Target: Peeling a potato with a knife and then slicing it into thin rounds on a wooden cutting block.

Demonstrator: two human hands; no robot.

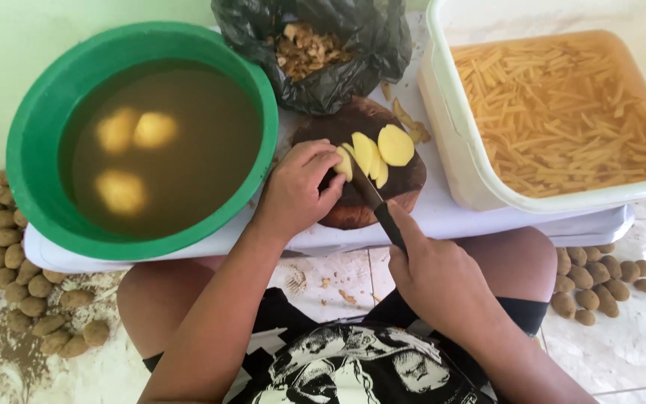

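On a round dark wooden board lies a peeled potato, partly cut into slices that fan out to the right. My left hand presses the uncut end of the potato down with bent fingers. My right hand grips the dark handle of a knife, and its blade rests against the potato right beside my left fingertips.
A green basin of murky water with three peeled potatoes stands at the left. A black bag of peelings sits behind the board. A white tub with cut potato sticks in water stands at the right. Unpeeled potatoes lie on the floor on both sides.
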